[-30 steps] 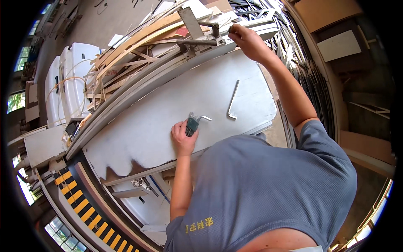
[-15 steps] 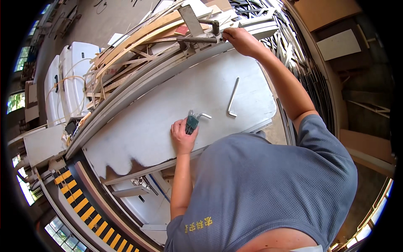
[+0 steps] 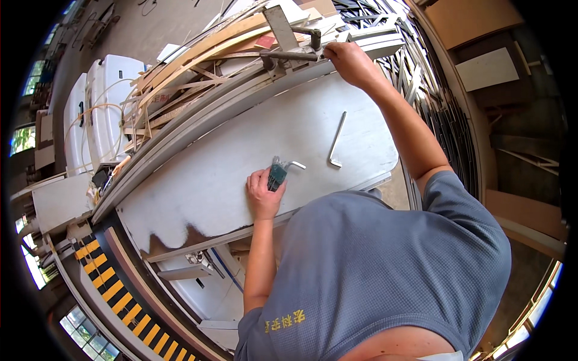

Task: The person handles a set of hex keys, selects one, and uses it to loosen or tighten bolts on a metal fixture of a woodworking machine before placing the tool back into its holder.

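My left hand [image 3: 263,194] is closed round a dark green holder of hex keys [image 3: 277,175], low over the near part of a grey metal table [image 3: 223,150]. A bent silver key end sticks out of the holder toward the right. A loose L-shaped hex key [image 3: 338,138] lies on the tabletop, to the right of the holder. At the far edge, my right hand [image 3: 352,62] has its fingers closed at the end of a metal bracket with a round rod [image 3: 289,56]. What lies between those fingers is hidden.
Wood strips and offcuts [image 3: 198,57] are heaped beyond the long rail along the far edge. Many dark and light strips [image 3: 442,117] lie to the right. A white machine housing [image 3: 111,108] stands far left, and a yellow-black striped strip [image 3: 114,292] runs at lower left.
The whole view has shifted slightly. The holder looks turned a little in my left hand. My right hand stays at the bracket, and the loose hex key lies where it was.
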`<control>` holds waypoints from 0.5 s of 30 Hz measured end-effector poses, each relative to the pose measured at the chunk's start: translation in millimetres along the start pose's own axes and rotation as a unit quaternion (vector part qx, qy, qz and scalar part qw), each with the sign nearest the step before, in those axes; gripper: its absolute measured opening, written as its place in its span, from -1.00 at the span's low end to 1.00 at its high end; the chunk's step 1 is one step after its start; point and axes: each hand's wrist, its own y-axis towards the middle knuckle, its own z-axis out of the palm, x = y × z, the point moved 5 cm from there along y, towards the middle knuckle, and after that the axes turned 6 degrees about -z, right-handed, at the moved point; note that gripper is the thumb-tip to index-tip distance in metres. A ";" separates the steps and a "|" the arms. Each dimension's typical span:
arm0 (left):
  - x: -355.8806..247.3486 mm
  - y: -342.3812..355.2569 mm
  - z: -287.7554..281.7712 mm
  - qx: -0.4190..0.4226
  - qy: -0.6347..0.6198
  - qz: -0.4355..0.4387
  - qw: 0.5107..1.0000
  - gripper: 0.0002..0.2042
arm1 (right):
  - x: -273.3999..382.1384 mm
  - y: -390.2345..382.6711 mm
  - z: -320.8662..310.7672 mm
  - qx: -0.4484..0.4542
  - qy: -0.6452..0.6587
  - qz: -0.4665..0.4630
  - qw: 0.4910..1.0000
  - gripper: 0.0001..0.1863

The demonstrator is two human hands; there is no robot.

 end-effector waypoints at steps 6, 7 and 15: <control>0.1 0.0 0.3 0.001 -0.001 -0.004 1.000 -0.50 | -4.7 8.3 -5.1 0.043 0.031 -0.044 0.998 -0.74; 0.9 -0.2 0.2 0.004 -0.002 -0.008 1.000 -0.50 | -0.2 6.2 -5.8 0.019 0.024 -0.044 0.999 -0.74; -0.9 0.7 -1.3 0.009 -0.003 -0.012 1.000 -0.50 | 14.4 -15.6 8.6 -0.117 -0.012 0.038 0.992 -0.74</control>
